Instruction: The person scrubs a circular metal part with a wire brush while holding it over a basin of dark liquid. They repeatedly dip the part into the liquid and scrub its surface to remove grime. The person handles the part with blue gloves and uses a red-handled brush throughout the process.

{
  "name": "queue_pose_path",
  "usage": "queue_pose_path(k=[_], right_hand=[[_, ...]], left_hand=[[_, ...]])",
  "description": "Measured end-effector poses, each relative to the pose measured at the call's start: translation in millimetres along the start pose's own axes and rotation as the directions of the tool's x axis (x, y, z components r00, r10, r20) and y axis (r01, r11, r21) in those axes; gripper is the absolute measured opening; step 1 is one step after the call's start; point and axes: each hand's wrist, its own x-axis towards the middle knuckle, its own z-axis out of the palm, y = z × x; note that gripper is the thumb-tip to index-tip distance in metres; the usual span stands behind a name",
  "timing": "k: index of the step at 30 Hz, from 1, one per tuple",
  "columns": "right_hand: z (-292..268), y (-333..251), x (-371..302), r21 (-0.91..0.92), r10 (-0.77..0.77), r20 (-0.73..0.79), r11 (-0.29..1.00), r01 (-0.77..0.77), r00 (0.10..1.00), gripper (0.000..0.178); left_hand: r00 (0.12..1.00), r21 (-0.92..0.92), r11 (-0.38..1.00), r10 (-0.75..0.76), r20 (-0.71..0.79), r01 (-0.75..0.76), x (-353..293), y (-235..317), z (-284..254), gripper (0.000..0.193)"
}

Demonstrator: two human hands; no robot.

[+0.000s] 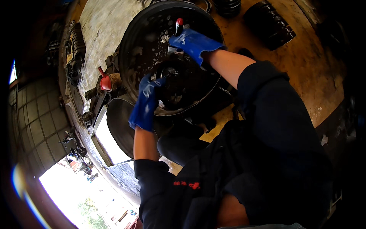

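In the middle of the head view stands a wide black round basin [127, 72], with dark liquid and pale froth inside. My left hand [145, 103], in a blue rubber glove, reaches over its near left rim. Its fingers close on the edge of a dark, wet, ring-shaped metal part [177, 100] in the basin. My right hand [192, 44], gloved the same way, is closed around a tool with a red-tipped dark handle [179, 26]. The handle sticks up past the fingers. A light grey piece below the hand may be the tool's working end; its kind cannot be made out.
A red scoop-like thing [105, 82] sits left of the basin. Beneath the left forearm is another dark round vessel [118, 120]. Stacked dark ringed parts [270, 24] stand at the far right, and ribbed dark parts [78, 44] lie at the left edge of the floor.
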Motion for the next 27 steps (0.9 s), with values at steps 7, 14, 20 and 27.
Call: queue_pose_path(k=[7, 14, 20, 27], right_hand=[[-47, -126, -10, 0.793, 0.214, 0.132, 0.563, -0.233, 0.968, 0.037], [-19, -186, -32, 0.430, 0.077, 0.173, 0.891, -0.146, 0.982, 0.032], [-7, -113, 20, 0.622, 0.320, 0.112, 0.716, -0.317, 0.941, 0.034], [18, -63, 13, 0.620, 0.596, 0.011, 0.626, -0.473, 0.803, 0.045]], left_hand=[[0.927, -0.261, 0.913, 0.233, -0.294, -0.313, -23, -133, -14, 0.049], [0.966, -0.256, 0.945, 0.154, -0.207, -0.205, -10, -138, -3, 0.044], [0.959, -0.369, 0.892, 0.201, -0.199, -0.263, -10, -141, 4, 0.048], [0.982, -0.420, 0.892, 0.108, -0.156, -0.165, -24, -116, 10, 0.053]])
